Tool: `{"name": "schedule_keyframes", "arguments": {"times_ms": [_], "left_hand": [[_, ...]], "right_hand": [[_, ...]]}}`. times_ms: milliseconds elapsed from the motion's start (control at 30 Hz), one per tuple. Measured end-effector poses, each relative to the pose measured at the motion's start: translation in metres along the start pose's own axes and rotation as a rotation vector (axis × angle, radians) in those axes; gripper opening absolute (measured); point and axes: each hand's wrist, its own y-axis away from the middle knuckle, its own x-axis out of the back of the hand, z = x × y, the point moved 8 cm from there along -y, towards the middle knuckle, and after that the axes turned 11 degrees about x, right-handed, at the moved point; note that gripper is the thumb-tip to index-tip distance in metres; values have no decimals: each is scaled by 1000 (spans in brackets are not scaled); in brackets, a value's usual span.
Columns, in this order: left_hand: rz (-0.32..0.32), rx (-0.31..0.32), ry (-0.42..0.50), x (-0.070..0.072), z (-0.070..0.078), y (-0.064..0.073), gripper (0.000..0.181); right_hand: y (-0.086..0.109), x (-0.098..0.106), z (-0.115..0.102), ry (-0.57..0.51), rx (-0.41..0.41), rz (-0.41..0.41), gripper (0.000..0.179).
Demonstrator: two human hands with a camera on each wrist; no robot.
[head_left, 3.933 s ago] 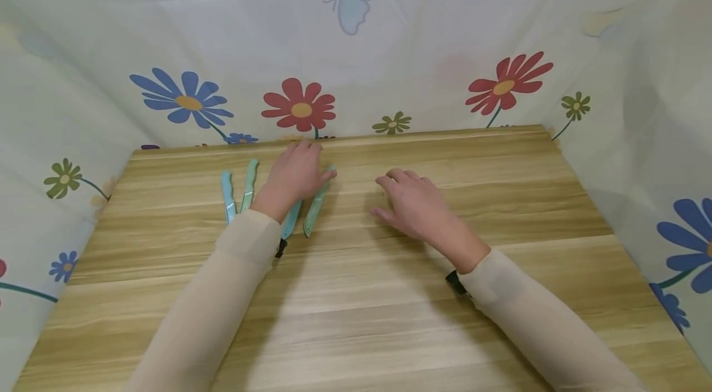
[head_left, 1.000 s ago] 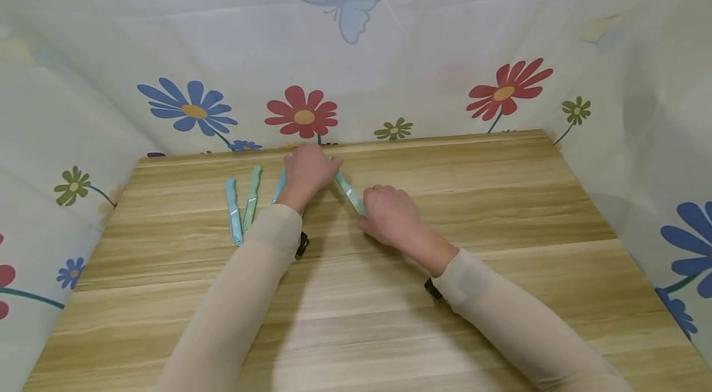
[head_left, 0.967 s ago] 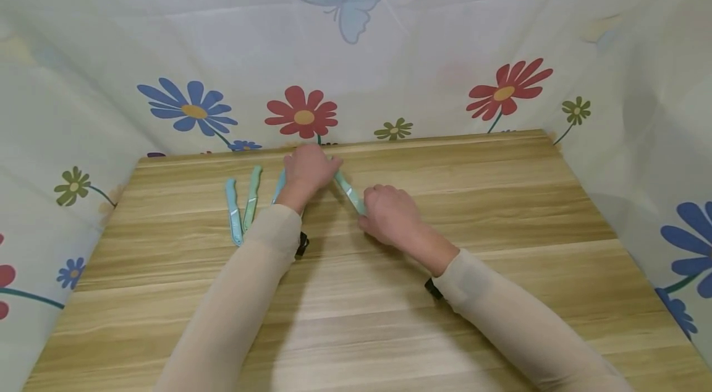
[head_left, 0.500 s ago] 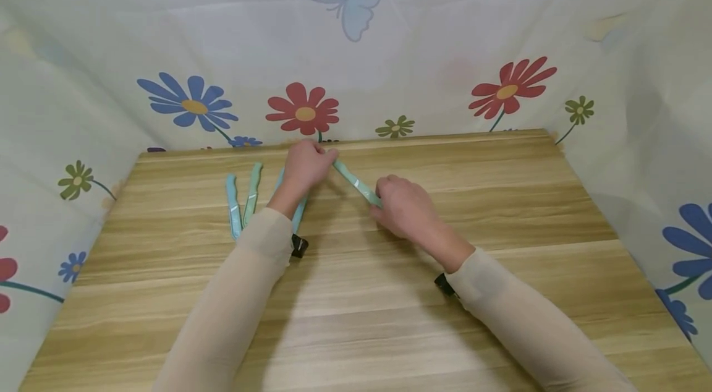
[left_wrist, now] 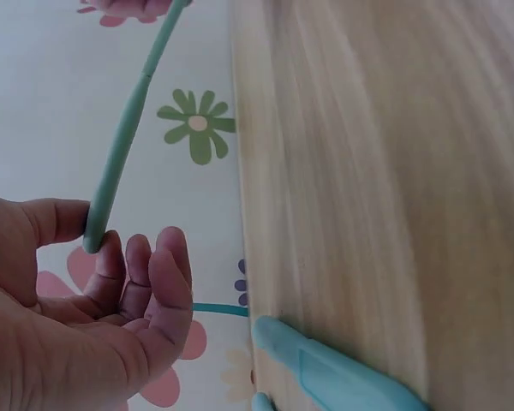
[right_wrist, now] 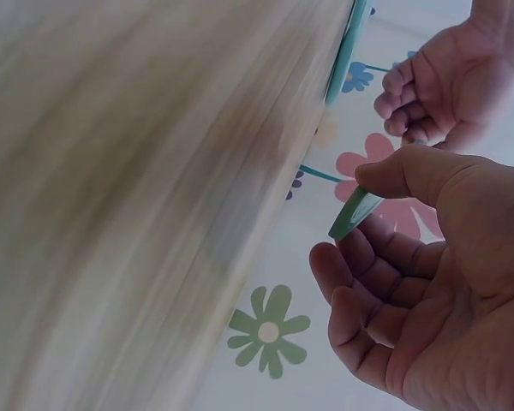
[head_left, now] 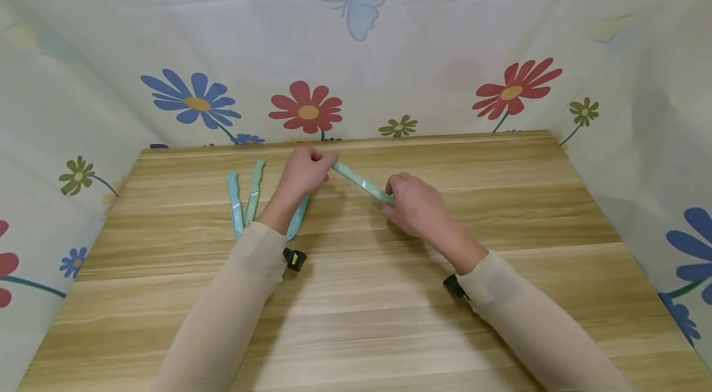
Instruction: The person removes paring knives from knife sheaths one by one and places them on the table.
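Note:
A pale green sheathed knife [head_left: 361,182] is held up between both hands, slanting down to the right in the head view. My left hand [head_left: 305,170] pinches its handle end between thumb and index finger; in the left wrist view the other fingers [left_wrist: 167,291] curl loosely beside it. At the opposite, sheathed end, my right hand [head_left: 416,203] pinches the tip between thumb and fingers, as the right wrist view shows. Below my left wrist lies a blue sheathed knife [head_left: 298,219], partly covered by the forearm.
Left of my left arm, another blue knife [head_left: 235,206] and a green knife [head_left: 254,194] lie on the wood-grain table [head_left: 356,311]. A white curtain [head_left: 423,58] printed with flowers rises behind the table's far edge and along both sides.
The green knife, lying on the table in the earliest frame, is now lifted in both hands. Over the last second it has swung flatter, its sheathed end moving right with my right hand.

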Motion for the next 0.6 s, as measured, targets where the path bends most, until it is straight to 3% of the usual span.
{"name": "schedule_keyframes", "arguments": {"times_ms": [300,600], "left_hand": [[-123,76,246,-6,-17,14,35],[-223,108,392,-14,-28,29,34]], "right_hand": [[4,5,6,-25,6,40,25],[9,11,11,-31,29,87,23]]}}
